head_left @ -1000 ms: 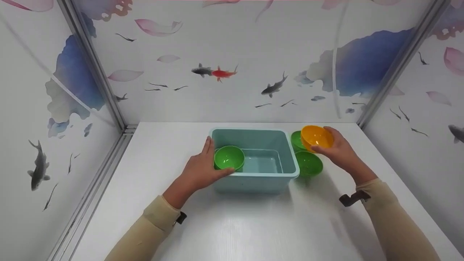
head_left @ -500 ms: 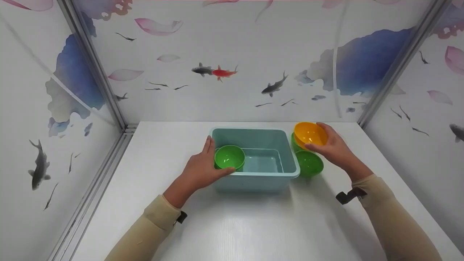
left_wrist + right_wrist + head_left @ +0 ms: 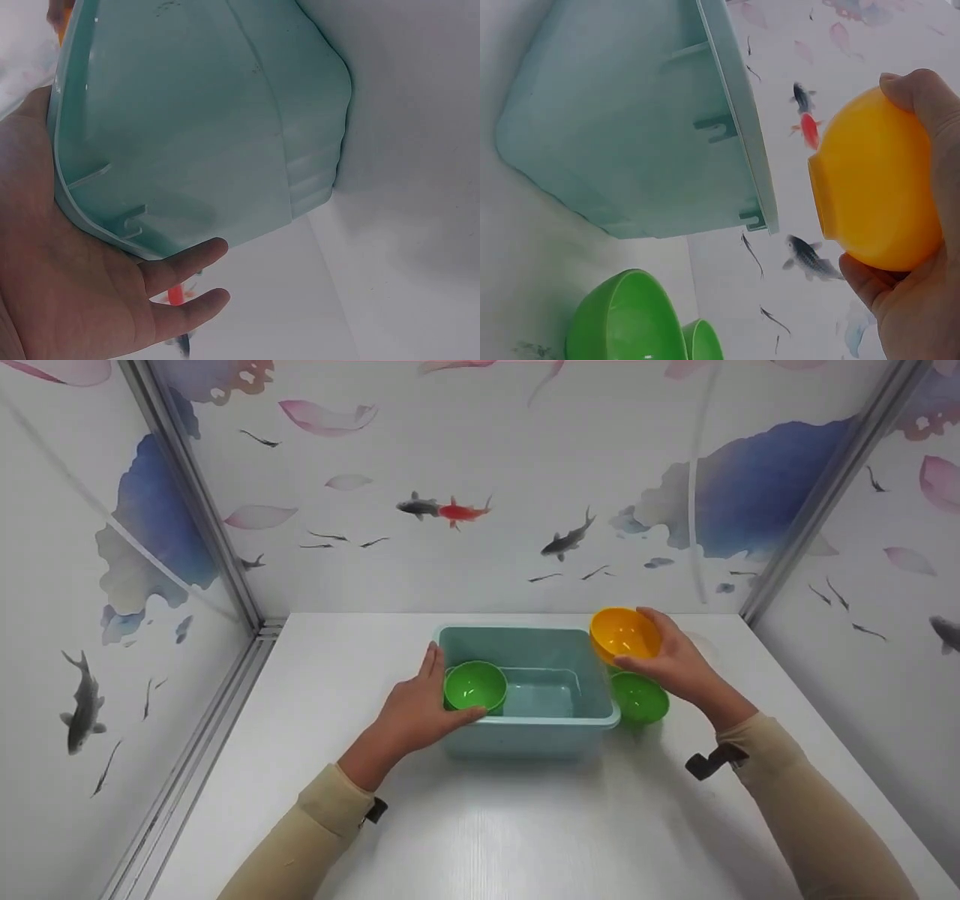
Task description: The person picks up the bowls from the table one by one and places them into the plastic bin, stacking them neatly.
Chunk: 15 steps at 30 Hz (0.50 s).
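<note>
A light teal plastic tub (image 3: 551, 721) stands on the table. Inside it at the left sits a green bowl (image 3: 475, 687). My left hand (image 3: 416, 711) rests on the tub's near left corner, thumb along the front rim and straight fingers against the left outer side. My right hand (image 3: 679, 664) grips an orange-yellow bowl (image 3: 624, 634) by its rim, thumb and fingers on opposite sides. The bowl is held tilted above the tub's far right corner. Beneath it, a green bowl (image 3: 640, 699) stands right of the tub; a second green bowl (image 3: 703, 341) shows behind it in the right wrist view.
White panels with painted fish and petals enclose the white table (image 3: 480, 825) at the back and both sides. A metal frame rail (image 3: 202, 750) runs along the left edge. The back wall (image 3: 480, 577) rises close behind the tub.
My right hand has moved left with the orange-yellow bowl, from above the green bowls to the tub's right rim. My left hand and the tub have stayed in place.
</note>
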Tool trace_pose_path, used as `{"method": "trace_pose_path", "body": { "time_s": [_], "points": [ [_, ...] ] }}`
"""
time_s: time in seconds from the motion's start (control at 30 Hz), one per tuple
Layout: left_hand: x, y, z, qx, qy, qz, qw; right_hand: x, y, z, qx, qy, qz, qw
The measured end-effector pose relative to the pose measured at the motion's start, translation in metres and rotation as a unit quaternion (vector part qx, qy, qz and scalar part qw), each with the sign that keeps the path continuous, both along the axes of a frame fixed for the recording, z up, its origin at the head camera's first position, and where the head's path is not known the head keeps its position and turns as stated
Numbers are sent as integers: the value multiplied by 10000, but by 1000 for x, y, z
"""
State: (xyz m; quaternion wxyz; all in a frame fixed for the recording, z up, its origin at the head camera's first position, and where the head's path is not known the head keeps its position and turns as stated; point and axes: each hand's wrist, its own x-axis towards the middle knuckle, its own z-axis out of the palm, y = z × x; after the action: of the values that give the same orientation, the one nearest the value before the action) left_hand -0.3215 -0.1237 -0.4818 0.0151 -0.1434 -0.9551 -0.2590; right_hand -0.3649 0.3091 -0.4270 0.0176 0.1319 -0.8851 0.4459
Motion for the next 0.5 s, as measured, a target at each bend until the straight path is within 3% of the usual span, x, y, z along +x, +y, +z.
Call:
{"method": "trace_pose_path", "body": {
  "time_s": [0.5],
  "points": [
    [1, 1, 1, -45, 7, -14, 10000, -2, -32, 4, -37, 128, 413, 9991]
  ]
}}
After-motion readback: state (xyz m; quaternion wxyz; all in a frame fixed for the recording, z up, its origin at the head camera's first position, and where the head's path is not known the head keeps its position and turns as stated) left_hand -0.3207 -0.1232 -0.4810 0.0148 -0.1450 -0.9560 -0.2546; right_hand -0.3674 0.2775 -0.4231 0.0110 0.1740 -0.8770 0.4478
